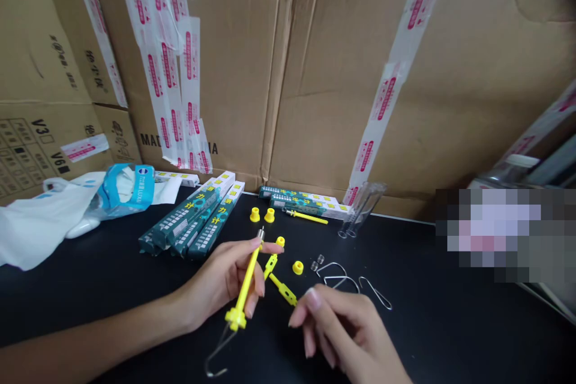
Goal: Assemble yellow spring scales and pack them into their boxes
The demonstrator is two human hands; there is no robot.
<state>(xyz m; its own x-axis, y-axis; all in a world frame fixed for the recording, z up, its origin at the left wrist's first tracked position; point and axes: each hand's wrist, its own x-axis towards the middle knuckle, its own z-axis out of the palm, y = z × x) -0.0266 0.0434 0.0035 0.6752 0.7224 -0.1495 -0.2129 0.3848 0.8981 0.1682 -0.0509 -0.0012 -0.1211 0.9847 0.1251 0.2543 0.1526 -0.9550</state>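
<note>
My left hand [225,276] holds a yellow rod [247,282] between thumb and fingers. The rod is tilted, with a small metal spring piece at its upper end and a yellow collar [235,318] at its lower end, from which a metal hook [216,357] hangs. To the right, my right hand [342,324] has its thumb and index finger brought together beside the end of a yellow slotted piece [283,289] on the black table; whether anything is between the fingertips is too small to tell. A second yellow slotted piece [270,265] lies behind my left fingers.
Yellow caps [297,267], small springs [317,262] and bent metal hooks [337,276] lie beyond my hands. Green boxes [198,216], clear tubes [366,210] and a yellow rod [308,216] are farther back. A plastic bag [81,204] is at left; a cardboard wall [342,72] stands behind.
</note>
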